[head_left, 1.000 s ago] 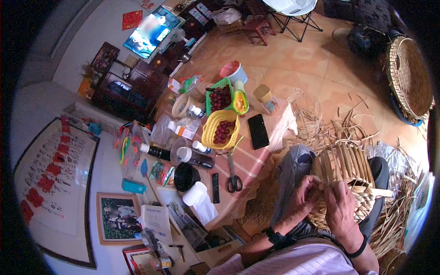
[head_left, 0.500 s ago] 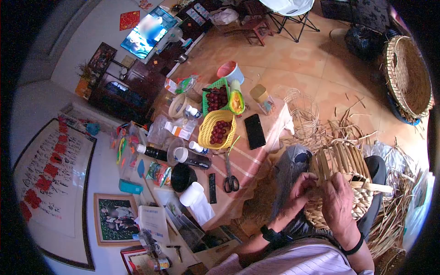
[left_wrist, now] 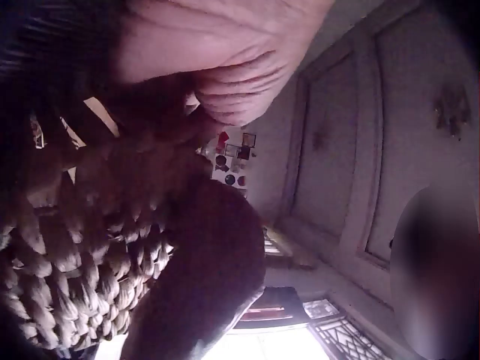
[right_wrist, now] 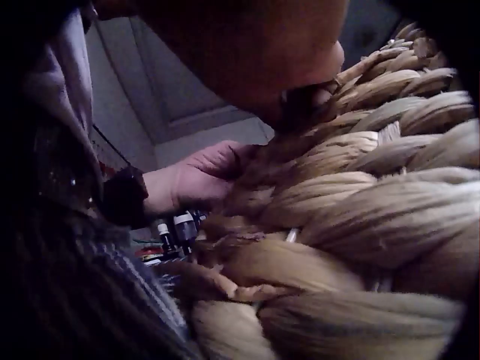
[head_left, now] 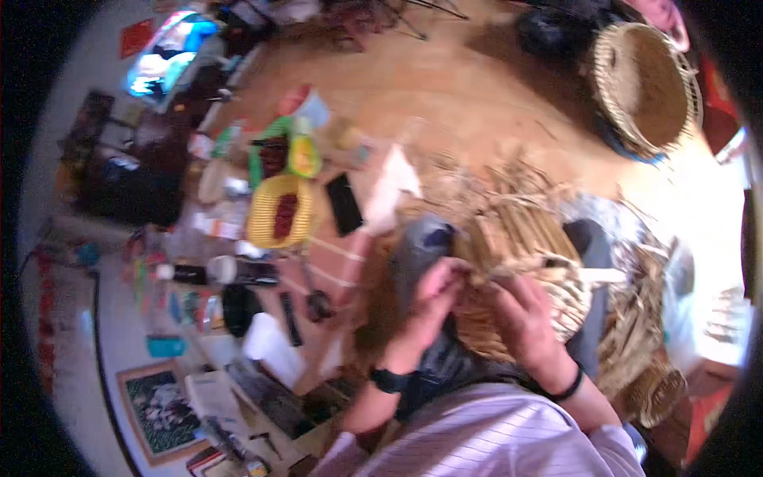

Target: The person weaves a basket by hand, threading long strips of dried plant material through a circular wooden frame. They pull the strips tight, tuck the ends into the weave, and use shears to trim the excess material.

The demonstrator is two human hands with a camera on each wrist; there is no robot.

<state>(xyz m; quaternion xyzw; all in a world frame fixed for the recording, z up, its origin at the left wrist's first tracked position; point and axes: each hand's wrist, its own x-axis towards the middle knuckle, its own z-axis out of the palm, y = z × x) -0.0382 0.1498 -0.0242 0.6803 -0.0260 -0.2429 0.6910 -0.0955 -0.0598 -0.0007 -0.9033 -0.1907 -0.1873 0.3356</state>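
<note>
A partly woven basket of thick, pale plant strands sits in the person's lap between the knees, flat strips along its far side. The left hand pinches at the basket's near-left edge, its fingertips partly hidden. Close beside it, the right hand bends its fingers over the same edge and grips the weave. In the right wrist view the plump twisted strands fill the right side, and the left hand meets the basket's edge beyond. The left wrist view shows the woven wall in shadow.
Left of the lap stands a table with a yellow basket of fruit, a black phone, scissors and bottles. Loose dry strands lie on the floor at right. A large round basket stands at the far right.
The head view has swung to the right, so the table and lap appear further left and blurred. Both hands stay together at the basket's edge.
</note>
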